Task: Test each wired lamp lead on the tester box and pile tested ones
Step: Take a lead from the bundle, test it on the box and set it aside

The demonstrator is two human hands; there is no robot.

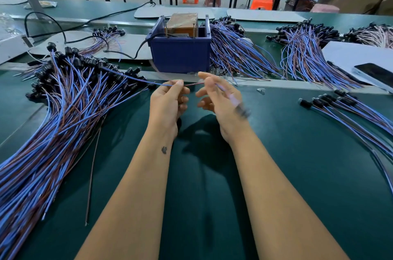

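Lead (234,101) at right hand (221,102) is motion-blurred, grip unreadable. Left pile (53,123) cut by left and bottom edges. Phone (376,74) clipped at right. Tester box (180,47) contacts too small to read.

We see bare green mat (276,174) ahead; lead piles (63,110) flank both sides, and the tester box (180,55) blocks beyond
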